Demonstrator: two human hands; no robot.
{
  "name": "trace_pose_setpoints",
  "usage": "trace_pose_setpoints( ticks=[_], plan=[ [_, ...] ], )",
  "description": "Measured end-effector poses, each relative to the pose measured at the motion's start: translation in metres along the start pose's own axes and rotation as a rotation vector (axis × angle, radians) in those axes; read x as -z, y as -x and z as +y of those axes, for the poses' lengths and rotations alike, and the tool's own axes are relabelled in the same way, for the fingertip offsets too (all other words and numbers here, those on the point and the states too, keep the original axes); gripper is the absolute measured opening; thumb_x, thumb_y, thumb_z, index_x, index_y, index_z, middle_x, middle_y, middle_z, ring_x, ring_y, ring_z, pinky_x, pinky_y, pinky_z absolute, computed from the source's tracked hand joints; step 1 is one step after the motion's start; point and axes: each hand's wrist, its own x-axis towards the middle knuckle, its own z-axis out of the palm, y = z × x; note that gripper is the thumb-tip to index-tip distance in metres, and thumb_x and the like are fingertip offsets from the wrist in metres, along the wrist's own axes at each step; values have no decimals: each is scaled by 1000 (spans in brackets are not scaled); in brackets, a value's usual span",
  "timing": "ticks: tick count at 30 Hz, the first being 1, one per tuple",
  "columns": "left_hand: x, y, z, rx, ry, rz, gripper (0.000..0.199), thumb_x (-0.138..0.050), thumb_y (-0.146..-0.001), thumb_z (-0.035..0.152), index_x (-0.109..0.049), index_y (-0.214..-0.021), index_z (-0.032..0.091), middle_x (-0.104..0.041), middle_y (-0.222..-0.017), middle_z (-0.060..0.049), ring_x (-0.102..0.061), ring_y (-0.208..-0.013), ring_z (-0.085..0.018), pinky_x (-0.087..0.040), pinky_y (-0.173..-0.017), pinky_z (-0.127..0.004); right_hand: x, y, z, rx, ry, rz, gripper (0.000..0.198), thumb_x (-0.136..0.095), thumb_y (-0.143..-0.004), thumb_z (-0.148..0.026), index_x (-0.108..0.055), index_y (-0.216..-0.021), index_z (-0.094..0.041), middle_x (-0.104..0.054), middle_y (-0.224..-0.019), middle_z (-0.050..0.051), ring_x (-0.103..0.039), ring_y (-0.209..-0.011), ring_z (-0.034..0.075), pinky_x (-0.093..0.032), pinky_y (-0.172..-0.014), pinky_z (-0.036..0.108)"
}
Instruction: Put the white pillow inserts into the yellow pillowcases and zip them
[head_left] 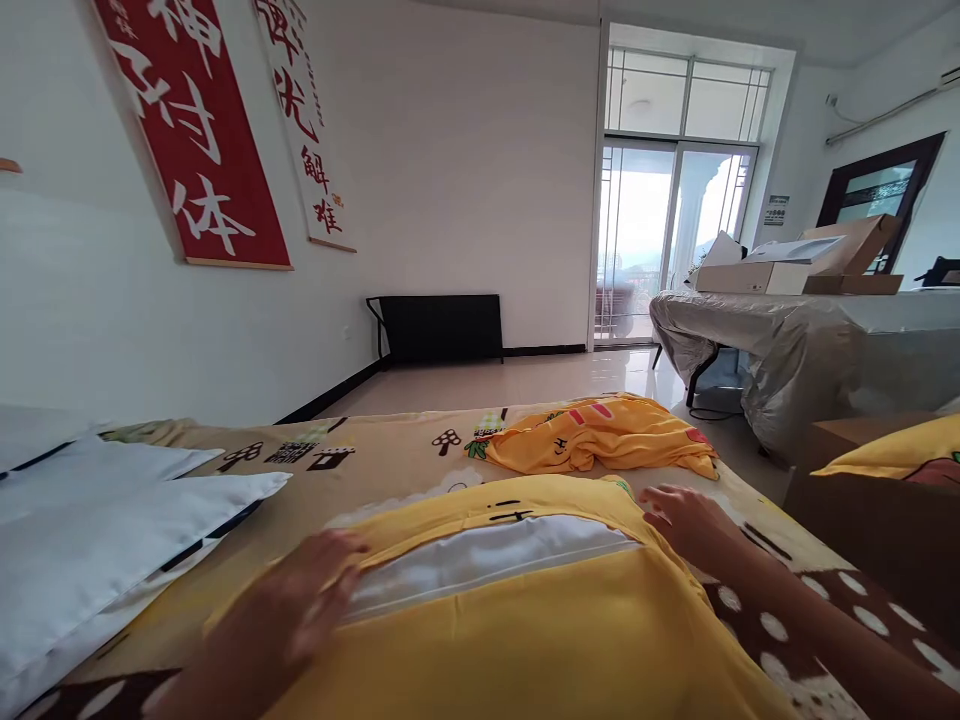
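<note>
A yellow pillowcase (pixel 510 630) lies in front of me on the bed, with a white pillow (pixel 487 560) inside it. The pillow shows through a long gap between the case's back panel and its far flap, which has dark printed marks. At the left end of the gap is my left hand (pixel 300 590), blurred by motion; its grip cannot be made out. My right hand (pixel 686 520) is at the far right corner of the case, fingers stretched out and a little apart, touching or just above the cloth.
Beyond the pillow lies a crumpled orange printed cloth (pixel 600 435) on the patterned bedsheet (pixel 397 445). White pillows (pixel 112 550) are stacked at left. At right, a brown box (pixel 862 510) carries another yellow piece (pixel 907 447). Farther back stands a plastic-covered table (pixel 802 330) with cartons.
</note>
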Motion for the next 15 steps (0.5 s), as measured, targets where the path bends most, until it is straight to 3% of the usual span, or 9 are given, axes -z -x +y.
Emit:
trace_pose_setpoints(
  ticks=[3, 6, 9, 12, 15],
  plan=[
    [-2, -58, 99, -441, 125, -289, 30, -34, -91, 21, -54, -112, 24, -61, -119, -3, -55, -111, -18, -40, -99, -30, 32, -23, -45, 215, -62, 9, 38, -53, -84, -32, -56, -120, -22, -63, -117, 10, -58, -106, 26, -41, -84, 34],
    [-25, -91, 156, -544, 194, -411, 31, -37, -91, 29, -55, -114, 19, -64, -112, -7, -58, -103, -23, -45, -93, -35, 23, -38, -72, 304, -14, -107, 44, -59, -79, -36, -56, -119, -19, -63, -111, 12, -57, -103, 28, -42, -83, 37],
    [-55, -91, 164, -516, 199, -502, 34, -42, -88, 43, -60, -104, 19, -66, -102, -8, -59, -95, -26, -49, -82, -39, -16, -35, -72, 203, 27, -141, 51, -61, -76, -41, -54, -121, -18, -60, -115, 15, -53, -107, 32, -40, -86, 42],
    [-75, -73, 154, -465, 204, -522, 32, -42, -88, 44, -60, -93, 19, -66, -97, -7, -59, -91, -26, -50, -75, -38, -51, -22, -64, 106, -24, -45, 69, -64, -73, -50, -46, -132, -18, -58, -120, 15, -50, -112, 32, -38, -91, 42],
    [-81, -61, 152, -455, 215, -499, 29, -43, -87, 42, -58, -97, 19, -66, -98, -7, -59, -89, -25, -49, -73, -37, -50, -15, -60, 105, -40, 12, 60, -63, -76, -45, -51, -128, -19, -63, -113, 12, -56, -105, 29, -41, -86, 38]
  ],
)
